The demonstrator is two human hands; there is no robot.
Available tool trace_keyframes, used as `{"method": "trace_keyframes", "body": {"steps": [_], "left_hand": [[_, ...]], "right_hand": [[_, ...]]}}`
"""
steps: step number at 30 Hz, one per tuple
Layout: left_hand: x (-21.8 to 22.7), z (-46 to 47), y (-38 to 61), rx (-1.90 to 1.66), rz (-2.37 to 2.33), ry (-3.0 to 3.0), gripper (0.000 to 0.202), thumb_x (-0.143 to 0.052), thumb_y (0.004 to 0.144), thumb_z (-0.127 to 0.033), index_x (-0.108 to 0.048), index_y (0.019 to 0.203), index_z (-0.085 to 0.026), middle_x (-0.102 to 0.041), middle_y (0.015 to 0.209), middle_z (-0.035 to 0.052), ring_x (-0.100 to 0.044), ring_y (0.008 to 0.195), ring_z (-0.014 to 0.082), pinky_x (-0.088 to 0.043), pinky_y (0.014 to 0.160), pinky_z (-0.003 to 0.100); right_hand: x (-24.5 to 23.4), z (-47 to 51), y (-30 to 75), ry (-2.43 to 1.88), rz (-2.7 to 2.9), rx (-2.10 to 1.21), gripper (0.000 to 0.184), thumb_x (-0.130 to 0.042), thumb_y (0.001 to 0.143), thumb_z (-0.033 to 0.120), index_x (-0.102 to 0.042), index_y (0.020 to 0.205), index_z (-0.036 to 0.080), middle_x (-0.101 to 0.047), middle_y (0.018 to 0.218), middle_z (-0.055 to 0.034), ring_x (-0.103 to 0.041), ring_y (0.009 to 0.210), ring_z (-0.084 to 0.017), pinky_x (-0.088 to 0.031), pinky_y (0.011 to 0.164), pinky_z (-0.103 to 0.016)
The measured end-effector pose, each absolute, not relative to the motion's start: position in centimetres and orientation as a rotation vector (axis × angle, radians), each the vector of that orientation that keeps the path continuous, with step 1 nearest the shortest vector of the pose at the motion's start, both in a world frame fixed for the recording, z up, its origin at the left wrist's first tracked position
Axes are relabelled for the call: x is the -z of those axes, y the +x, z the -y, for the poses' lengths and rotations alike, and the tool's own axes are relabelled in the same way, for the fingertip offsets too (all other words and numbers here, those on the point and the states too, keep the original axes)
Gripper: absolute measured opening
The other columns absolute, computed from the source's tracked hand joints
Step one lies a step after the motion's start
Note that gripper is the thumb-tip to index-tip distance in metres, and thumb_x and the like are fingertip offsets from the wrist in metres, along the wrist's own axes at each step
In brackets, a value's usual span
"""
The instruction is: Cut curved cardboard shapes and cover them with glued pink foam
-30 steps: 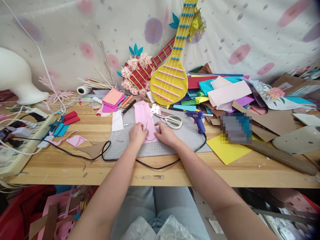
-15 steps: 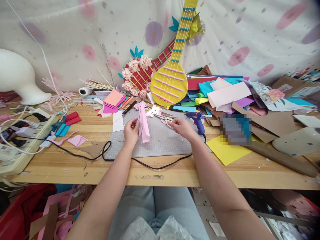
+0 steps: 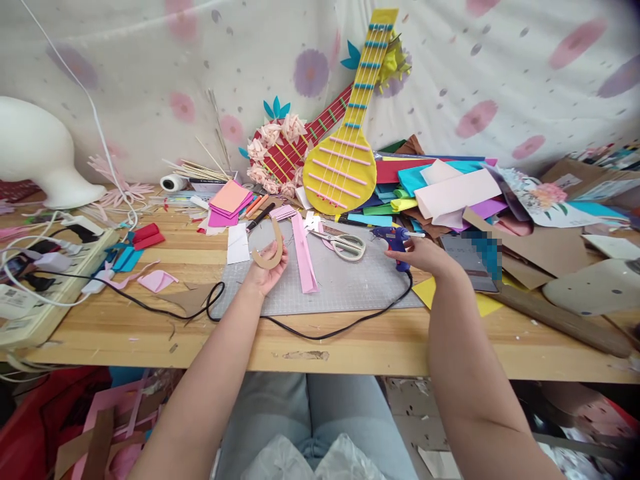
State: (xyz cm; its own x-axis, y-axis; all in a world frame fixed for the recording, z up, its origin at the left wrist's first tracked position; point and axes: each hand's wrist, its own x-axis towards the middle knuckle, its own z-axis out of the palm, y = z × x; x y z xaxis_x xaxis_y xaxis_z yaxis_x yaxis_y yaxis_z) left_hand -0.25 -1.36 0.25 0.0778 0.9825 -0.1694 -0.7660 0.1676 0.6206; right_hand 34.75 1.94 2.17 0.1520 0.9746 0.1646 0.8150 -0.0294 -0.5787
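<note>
My left hand (image 3: 269, 270), palm up, holds a hook-shaped piece of brown cardboard (image 3: 274, 252) over the left part of the grey cutting mat (image 3: 345, 293). My right hand (image 3: 420, 255) is closed around the blue hot glue gun (image 3: 393, 235) at the mat's right edge, its thumb across the body; the nozzle seems to point left. Between the hands lie a folded strip of pink paper (image 3: 304, 257) and scissors with pale handles (image 3: 349, 247). Small white paper scraps (image 3: 313, 221) sit just behind them.
A yellow paper lute (image 3: 340, 170) and a red one (image 3: 280, 157) lean at the back. Coloured papers (image 3: 455, 193) pile up at right beside a tablet (image 3: 465, 260). A black cord (image 3: 320, 337) runs along the front to a power strip (image 3: 65, 293) at left.
My right hand has let go of the scissors and moved right onto the glue gun. The pink strip now lies on the mat, and the cardboard hook shows in my left hand.
</note>
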Motion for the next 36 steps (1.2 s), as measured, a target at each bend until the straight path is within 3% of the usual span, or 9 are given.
{"method": "trace_keyframes", "body": {"steps": [5, 10, 14, 19, 25, 36], "left_hand": [[0.3, 1.5, -0.2, -1.291, -0.641, 0.448, 0.013, -0.057, 0.079, -0.011, -0.067, 0.086, -0.016, -0.064, 0.08, 0.0034, -0.059, 0.073, 0.0083, -0.049, 0.06, 0.018], [0.2, 1.2, 0.0, -1.321, -0.699, 0.504, 0.014, -0.064, 0.073, -0.011, -0.065, 0.085, -0.019, -0.065, 0.079, 0.0001, -0.061, 0.071, 0.0078, -0.049, 0.064, 0.02], [0.5, 0.8, 0.0, -1.422, -0.742, 0.522, 0.017, -0.067, 0.07, -0.012, -0.065, 0.085, -0.019, -0.064, 0.076, -0.002, -0.06, 0.067, 0.0069, -0.047, 0.063, 0.02], [1.1, 0.4, -0.2, -1.487, -0.763, 0.552, 0.02, -0.069, 0.069, -0.014, -0.065, 0.087, -0.02, -0.065, 0.077, -0.003, -0.06, 0.067, 0.0055, -0.045, 0.061, 0.018], [0.8, 0.5, 0.1, -1.475, -0.819, 0.627, 0.024, -0.073, 0.064, -0.017, -0.065, 0.087, -0.02, -0.066, 0.077, -0.0023, -0.06, 0.066, 0.0065, -0.037, 0.05, 0.018], [0.2, 0.9, 0.3, -1.46, -0.779, 0.581, 0.025, -0.074, 0.06, -0.013, -0.066, 0.083, -0.019, -0.066, 0.073, -0.0024, -0.06, 0.065, 0.0083, -0.045, 0.057, 0.02]], "right_hand": [[-0.5, -3.1, 32.2, -1.991, 1.498, -0.314, 0.03, -0.064, 0.063, 0.047, -0.057, 0.067, 0.018, -0.062, 0.067, -0.0117, -0.06, 0.073, -0.027, -0.044, 0.06, -0.036], [-1.5, -1.5, 27.9, -1.395, 1.213, -0.742, 0.04, -0.058, 0.068, 0.053, -0.057, 0.087, 0.018, -0.064, 0.077, -0.0062, -0.058, 0.063, -0.015, -0.044, 0.055, -0.027], [-2.2, 0.6, 24.0, -1.168, 1.412, -1.158, 0.04, -0.06, 0.069, 0.055, -0.059, 0.076, 0.016, -0.053, 0.055, 0.0011, -0.046, 0.047, -0.008, -0.034, 0.045, -0.022], [-1.9, 2.2, 21.0, -1.139, 1.675, -1.449, 0.043, -0.061, 0.068, 0.057, -0.058, 0.073, 0.014, -0.048, 0.051, 0.0032, -0.04, 0.046, -0.007, -0.028, 0.045, -0.021], [-1.9, 2.6, 20.2, -1.103, 1.691, -1.461, 0.045, -0.058, 0.067, 0.062, -0.051, 0.067, 0.017, -0.045, 0.049, 0.0044, -0.039, 0.045, -0.007, -0.029, 0.045, -0.022], [-1.7, 2.5, 19.5, -1.11, 1.696, -1.486, 0.05, -0.062, 0.059, 0.067, -0.047, 0.067, 0.019, -0.044, 0.047, 0.0058, -0.036, 0.041, -0.006, -0.027, 0.041, -0.022]]}}
